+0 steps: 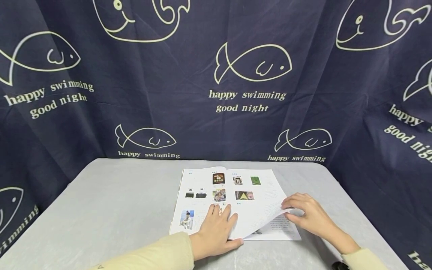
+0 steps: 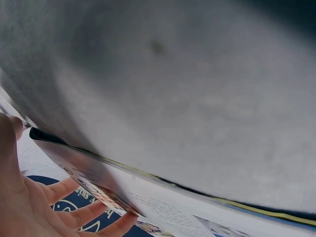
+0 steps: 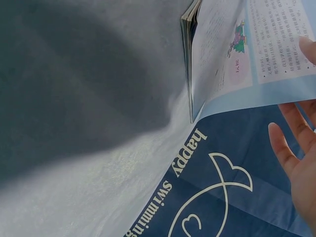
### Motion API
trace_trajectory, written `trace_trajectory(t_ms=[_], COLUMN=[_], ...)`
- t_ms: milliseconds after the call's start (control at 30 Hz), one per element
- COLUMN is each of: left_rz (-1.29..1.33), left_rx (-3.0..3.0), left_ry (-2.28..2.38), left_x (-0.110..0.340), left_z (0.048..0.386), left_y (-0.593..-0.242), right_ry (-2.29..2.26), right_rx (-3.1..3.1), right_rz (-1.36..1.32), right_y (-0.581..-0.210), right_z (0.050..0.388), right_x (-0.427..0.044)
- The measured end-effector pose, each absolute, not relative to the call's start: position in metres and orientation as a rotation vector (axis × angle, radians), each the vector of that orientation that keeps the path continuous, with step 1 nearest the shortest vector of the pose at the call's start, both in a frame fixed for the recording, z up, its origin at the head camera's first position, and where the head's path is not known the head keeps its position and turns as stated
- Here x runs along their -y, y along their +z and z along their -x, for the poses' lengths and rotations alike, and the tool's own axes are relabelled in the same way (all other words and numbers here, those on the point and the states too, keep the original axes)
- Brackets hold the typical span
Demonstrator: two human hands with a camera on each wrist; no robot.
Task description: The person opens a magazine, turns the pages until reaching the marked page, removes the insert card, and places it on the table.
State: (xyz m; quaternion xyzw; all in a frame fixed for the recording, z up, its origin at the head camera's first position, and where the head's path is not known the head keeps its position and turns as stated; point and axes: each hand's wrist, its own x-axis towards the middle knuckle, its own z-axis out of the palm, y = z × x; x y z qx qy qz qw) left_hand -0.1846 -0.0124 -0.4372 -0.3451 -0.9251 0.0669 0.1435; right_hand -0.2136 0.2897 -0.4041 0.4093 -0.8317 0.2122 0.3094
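Observation:
An open magazine (image 1: pixel 202 176) with printed text and small pictures lies on the table in the head view. My left hand (image 1: pixel 216 230) rests on its lower middle with fingers spread, and the thumb lies by the bottom edge. In the left wrist view the same fingers (image 2: pixel 64 217) touch the printed paper. My right hand (image 1: pixel 310 215) pinches the right-hand page (image 1: pixel 266 213) near its outer edge. That page's lower corner is lifted, and part of the sheet beneath shows. In the right wrist view the raised page (image 3: pixel 276 54) runs between the thumb and the fingers.
The grey table (image 1: pixel 118 210) extends to both sides of the magazine. A dark blue curtain (image 1: pixel 189 86) with fish drawings and lettering hangs behind and around it. Something black (image 1: pixel 339 266) shows at the right sleeve's cuff.

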Motion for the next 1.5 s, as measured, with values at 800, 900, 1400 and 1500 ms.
trace_trajectory(t_ms=[800,900,1400,1500], left_rz=[0.944,0.942,0.929,0.928], left_rx=[2.648,2.642,2.618,2.615], left_ry=[0.130,0.127,0.120,0.117], left_x=[0.0123,0.0124,0.0129,0.0133], left_z=[0.1860,0.1857,0.1860,0.1857], left_y=[-0.4396,-0.4400,-0.4390,-0.4392], right_ry=[0.595,0.561,0.522,0.523], right_rx=[2.192,2.233,2.296,2.290], right_rz=[-1.049,-1.005,-0.850,-0.843], right_y=[-0.3983,-0.3974,-0.3966,-0.3975], right_z=[0.2113,0.2097,0.2075,0.2072], right_x=[-0.2860,-0.2869,-0.2909,-0.2917])
